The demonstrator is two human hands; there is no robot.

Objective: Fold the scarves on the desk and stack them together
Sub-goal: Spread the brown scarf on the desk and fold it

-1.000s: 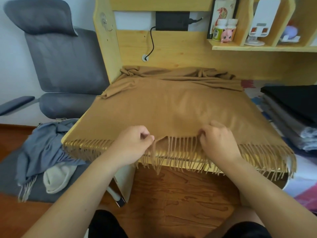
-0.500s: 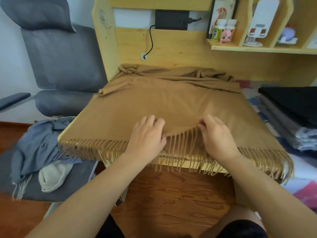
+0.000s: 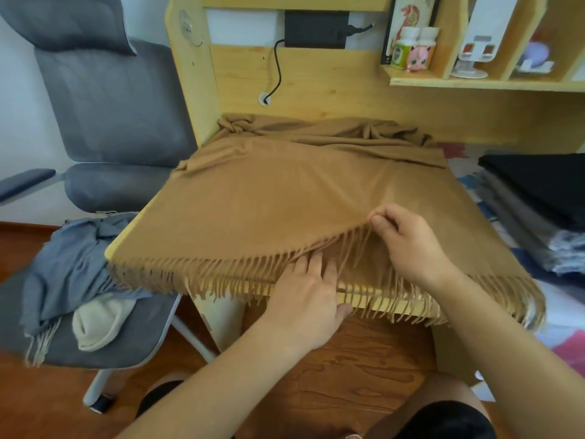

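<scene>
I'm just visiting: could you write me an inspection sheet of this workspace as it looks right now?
Surface: wooden desk, mostly covered.
Job's things: tan scarf spread over it, bunched at the back, fringe over the front edge; folded scarves stacked to the right.
Clutter: grey scarf and cream cloth on a chair.
Hands: right hand pinches the fringed edge up; left hand reaches flat beneath it.
Cables: black cable to a wall socket.
Surroundings: shelf with bottles.

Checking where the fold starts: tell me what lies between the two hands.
In the head view, only the camel scarf's fringe strands and lower layer lie between the left hand and the right hand, which pinches its raised edge.
</scene>
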